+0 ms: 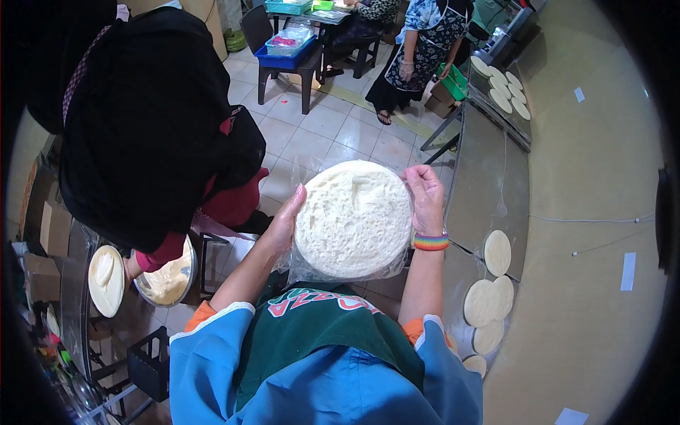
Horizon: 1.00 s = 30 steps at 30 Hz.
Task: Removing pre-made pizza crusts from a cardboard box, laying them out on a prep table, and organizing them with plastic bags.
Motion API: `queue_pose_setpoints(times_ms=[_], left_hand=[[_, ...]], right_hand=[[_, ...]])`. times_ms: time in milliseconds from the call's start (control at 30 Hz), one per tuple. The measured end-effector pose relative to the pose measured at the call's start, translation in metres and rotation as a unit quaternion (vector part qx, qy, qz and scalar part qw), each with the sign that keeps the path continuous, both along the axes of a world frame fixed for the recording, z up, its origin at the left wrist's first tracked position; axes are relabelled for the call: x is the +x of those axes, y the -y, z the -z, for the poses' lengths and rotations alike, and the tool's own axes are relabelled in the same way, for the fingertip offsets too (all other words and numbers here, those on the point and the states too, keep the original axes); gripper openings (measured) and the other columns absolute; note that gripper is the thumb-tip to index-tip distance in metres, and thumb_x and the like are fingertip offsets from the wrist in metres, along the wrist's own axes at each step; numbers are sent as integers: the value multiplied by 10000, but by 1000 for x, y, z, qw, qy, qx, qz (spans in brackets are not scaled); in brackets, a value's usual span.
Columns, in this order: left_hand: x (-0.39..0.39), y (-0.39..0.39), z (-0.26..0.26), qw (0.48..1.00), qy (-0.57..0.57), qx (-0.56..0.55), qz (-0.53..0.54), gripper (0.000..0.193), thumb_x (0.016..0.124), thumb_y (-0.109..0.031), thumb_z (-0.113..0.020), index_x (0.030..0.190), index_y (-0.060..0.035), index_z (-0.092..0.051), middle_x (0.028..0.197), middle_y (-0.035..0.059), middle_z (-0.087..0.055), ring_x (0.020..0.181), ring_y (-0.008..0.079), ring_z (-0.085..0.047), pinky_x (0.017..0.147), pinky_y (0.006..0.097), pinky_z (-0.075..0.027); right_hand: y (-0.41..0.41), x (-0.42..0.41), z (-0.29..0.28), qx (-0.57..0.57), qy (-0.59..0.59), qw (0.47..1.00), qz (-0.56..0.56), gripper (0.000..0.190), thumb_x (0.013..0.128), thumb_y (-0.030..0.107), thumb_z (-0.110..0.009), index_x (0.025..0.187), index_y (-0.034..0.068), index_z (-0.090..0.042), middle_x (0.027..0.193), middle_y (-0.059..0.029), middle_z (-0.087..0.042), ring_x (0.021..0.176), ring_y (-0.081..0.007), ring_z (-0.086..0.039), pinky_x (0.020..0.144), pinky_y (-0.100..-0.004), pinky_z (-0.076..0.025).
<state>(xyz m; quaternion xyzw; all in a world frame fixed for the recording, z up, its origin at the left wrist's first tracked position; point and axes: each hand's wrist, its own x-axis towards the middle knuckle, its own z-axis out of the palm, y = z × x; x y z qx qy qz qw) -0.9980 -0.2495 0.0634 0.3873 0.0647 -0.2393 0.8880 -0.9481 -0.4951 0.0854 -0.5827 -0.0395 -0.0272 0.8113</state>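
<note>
A round, pale sponge cake layer (353,220) with a porous face rests on clear plastic film in front of my chest. My left hand (289,218) holds its left edge, thumb up along the rim. At the upper right edge, my right hand (424,194) has its fingers curled on the plastic film (390,270); a rainbow-striped band circles that wrist. Film sticks out crumpled around the cake. What lies under the cake, fingertips of my left hand included, is hidden.
At left a co-worker (154,133) holds a cream-topped round (106,281) beside a metal bowl of cream (170,281). Several pale rounds (482,303) lie on the metal table (478,175) at right, more at its far end. Another person (425,48) stands ahead near a chair (297,74).
</note>
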Motion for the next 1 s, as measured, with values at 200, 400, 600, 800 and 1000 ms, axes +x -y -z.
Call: queue_pose_setpoints(times_ms=[200, 400, 600, 800, 1000], left_hand=[[-1, 11, 1, 993, 18, -3, -117, 642, 842, -532, -287, 1204, -8, -371, 1154, 93, -480, 1038, 177, -482, 897, 315, -362], [-1, -6, 3, 971, 218, 29, 92, 1016, 637, -791, -87, 1065, 20, -522, 1070, 92, -547, 996, 173, -493, 899, 297, -317], [-7, 8, 11, 948, 162, 229, 148, 528, 806, -472, -462, 989, 12, -565, 866, 53, -597, 770, 111, -543, 730, 258, -420], [-53, -12, -13, 962, 160, 220, -20, 492, 840, -437, -437, 928, 26, -579, 836, 38, -580, 769, 81, -519, 682, 236, -419], [-89, -21, -26, 933, 168, 242, -209, 484, 880, -410, -343, 1067, 1, -517, 982, 70, -549, 887, 121, -496, 799, 262, -383]], right_hand=[[14, -19, -13, -17, -115, 986, -116, 359, 814, 165, -555, 1088, -2, -394, 912, -56, -556, 812, -92, -528, 729, -221, -421], [34, -16, -4, -78, -32, 991, -103, 327, 811, 111, -546, 1088, -27, -439, 934, -60, -560, 827, -90, -524, 757, -221, -413], [15, -22, -38, -347, 47, 907, -233, 268, 768, 93, -585, 998, -37, -541, 858, -48, -581, 789, -87, -514, 700, -217, -417], [11, 0, -39, -402, 213, 869, -194, 217, 725, 78, -614, 920, -15, -585, 713, -53, -556, 625, -110, -509, 591, -222, -420], [-47, 16, -44, -308, 296, 880, -209, 127, 728, 33, -591, 848, -7, -599, 636, -50, -502, 575, -113, -490, 539, -225, -406]])
